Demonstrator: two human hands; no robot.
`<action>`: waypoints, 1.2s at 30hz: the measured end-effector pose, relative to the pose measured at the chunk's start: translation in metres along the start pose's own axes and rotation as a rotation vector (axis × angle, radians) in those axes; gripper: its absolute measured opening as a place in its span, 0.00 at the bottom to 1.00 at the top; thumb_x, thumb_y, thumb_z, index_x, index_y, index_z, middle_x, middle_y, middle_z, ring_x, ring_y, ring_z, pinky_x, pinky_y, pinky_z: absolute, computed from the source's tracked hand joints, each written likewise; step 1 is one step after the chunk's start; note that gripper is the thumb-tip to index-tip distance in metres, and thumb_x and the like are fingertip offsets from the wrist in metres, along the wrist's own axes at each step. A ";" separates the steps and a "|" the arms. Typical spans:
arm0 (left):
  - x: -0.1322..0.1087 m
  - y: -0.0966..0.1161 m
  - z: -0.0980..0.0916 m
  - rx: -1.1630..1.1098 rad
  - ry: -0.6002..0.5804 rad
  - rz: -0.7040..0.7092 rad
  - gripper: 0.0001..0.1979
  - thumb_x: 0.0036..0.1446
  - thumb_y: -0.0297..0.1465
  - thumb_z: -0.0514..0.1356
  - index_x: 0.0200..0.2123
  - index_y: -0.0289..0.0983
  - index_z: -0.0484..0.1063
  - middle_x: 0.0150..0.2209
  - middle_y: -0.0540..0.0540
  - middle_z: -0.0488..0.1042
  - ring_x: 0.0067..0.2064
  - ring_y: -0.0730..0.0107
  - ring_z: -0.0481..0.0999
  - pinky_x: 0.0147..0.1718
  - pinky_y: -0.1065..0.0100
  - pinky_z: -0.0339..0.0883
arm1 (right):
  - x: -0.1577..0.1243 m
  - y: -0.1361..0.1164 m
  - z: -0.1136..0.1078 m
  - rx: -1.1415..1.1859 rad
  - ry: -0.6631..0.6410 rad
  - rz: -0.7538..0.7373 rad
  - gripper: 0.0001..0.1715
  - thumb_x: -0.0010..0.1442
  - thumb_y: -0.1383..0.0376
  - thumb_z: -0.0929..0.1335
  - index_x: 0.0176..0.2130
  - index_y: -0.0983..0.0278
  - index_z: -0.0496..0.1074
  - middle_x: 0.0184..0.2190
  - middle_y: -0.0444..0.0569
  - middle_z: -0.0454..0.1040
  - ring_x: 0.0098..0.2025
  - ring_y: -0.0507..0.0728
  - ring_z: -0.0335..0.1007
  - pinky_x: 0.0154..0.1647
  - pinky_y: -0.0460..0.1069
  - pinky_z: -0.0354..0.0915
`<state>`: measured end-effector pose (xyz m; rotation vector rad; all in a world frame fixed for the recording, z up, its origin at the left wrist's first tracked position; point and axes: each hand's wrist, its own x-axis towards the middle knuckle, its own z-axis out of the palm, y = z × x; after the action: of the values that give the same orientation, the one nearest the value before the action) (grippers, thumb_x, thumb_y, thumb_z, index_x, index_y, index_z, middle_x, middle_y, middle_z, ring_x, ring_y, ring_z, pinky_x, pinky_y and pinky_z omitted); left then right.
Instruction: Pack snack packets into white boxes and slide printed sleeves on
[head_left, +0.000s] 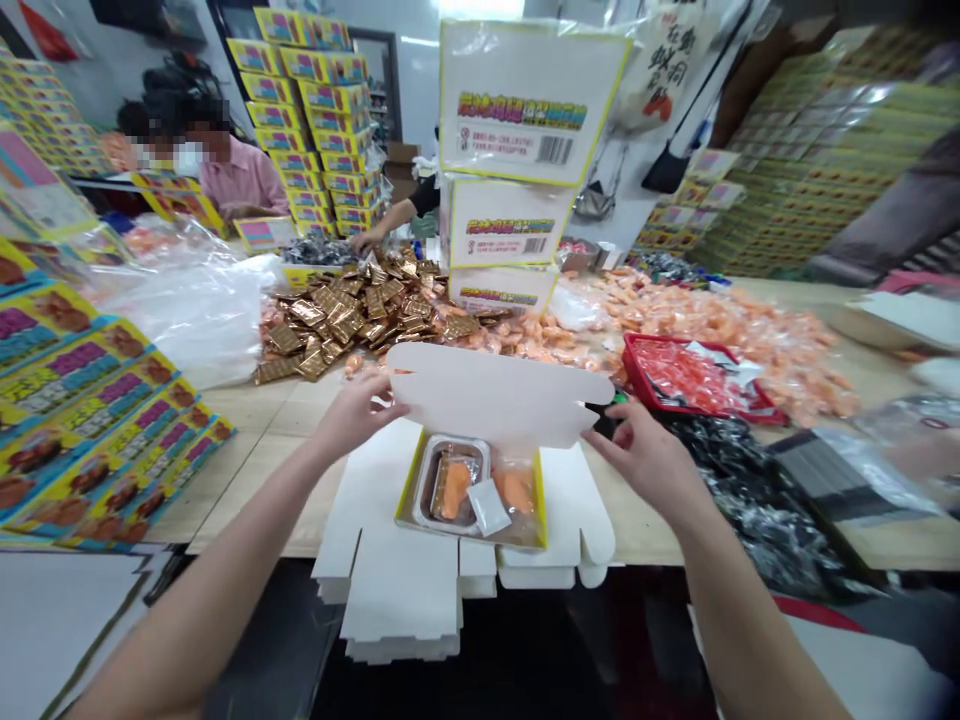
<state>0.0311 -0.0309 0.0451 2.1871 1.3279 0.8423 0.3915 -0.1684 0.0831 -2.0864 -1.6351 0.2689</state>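
**A:** ok what are the hands actually doing here; looks like a carton being held open at the table edge?

**B:** yep; the left hand (pixel 352 415) has its fingers (pixel 371 395) curled onto the left edge of the raised white lid (pixel 495 395), and the right hand (pixel 645 465) has its fingers (pixel 619 425) on the lid's right edge; both are bent and gripping the card lightly, with nothing else in them.

**A:** where's the box itself?

**B:** flat near the front edge of the wooden table (pixel 255 450), between the hands and right under the lid; its yellow-rimmed base (pixel 405 495) holds a foil tray (pixel 450 482) of orange food, a clear orange pack (pixel 516 490) beside that, and a small white sachet (pixel 489 507) lying across both; white carton flaps (pixel 397 590) spread out and hang past the edge.

**A:** what's around it?

**B:** a heap of gold sachets (pixel 341 315) beyond the left hand; a red tray (pixel 660 370) of red packets beyond the right; black packets (pixel 750 500) beside the right hand; a co-worker's hand (pixel 367 238) reaches in at the far edge.
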 end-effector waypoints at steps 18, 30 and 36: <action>-0.116 -0.001 0.031 0.118 -0.399 0.365 0.42 0.56 0.41 0.62 0.69 0.44 0.44 0.69 0.39 0.49 0.69 0.48 0.48 0.64 0.48 0.50 | -0.119 0.045 0.109 0.020 0.031 -0.541 0.40 0.59 0.57 0.67 0.66 0.57 0.53 0.52 0.58 0.68 0.52 0.66 0.69 0.48 0.59 0.71; -0.048 0.028 0.040 -0.724 -0.345 -0.195 0.37 0.45 0.46 0.69 0.54 0.39 0.61 0.52 0.38 0.74 0.50 0.51 0.76 0.50 0.51 0.70 | -0.025 0.015 0.046 0.548 -0.331 -0.267 0.28 0.59 0.52 0.68 0.54 0.63 0.68 0.50 0.56 0.73 0.50 0.63 0.72 0.47 0.57 0.71; -0.051 0.021 0.057 -0.815 -0.274 -0.250 0.34 0.45 0.41 0.70 0.52 0.39 0.62 0.52 0.40 0.74 0.51 0.52 0.75 0.48 0.55 0.72 | 0.018 0.003 0.008 0.416 -0.166 -0.298 0.24 0.64 0.53 0.61 0.53 0.63 0.68 0.36 0.49 0.74 0.32 0.54 0.72 0.32 0.49 0.68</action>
<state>0.0655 -0.0892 0.0038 1.4030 0.8749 0.7672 0.3952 -0.1494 0.0774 -1.5258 -1.7772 0.6340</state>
